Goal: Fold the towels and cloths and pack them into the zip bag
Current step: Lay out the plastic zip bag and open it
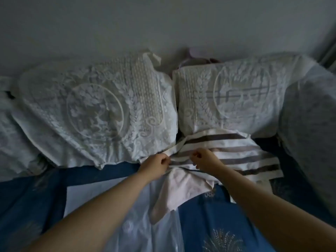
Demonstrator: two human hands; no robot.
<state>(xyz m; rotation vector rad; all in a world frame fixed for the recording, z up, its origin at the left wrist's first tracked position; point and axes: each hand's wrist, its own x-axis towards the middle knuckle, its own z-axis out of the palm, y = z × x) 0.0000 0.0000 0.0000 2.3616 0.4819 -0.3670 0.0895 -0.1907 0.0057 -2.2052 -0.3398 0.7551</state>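
A white towel with brown stripes (241, 157) lies crumpled on the blue bed, below the right pillow. My left hand (156, 165) pinches its near left edge. A short way to the right, my right hand (204, 159) pinches the same edge. A pale pink cloth (180, 190) lies under the towel's near edge and trails toward me. A clear plastic zip bag (145, 220) lies flat on the bedcover between my forearms, with the pink cloth's end resting on it.
Two white lace-covered pillows (94, 113) (229, 95) lean against the grey wall at the back. A grey bolster (309, 128) stands at the right. The blue patterned bedcover (218, 224) spreads across the front.
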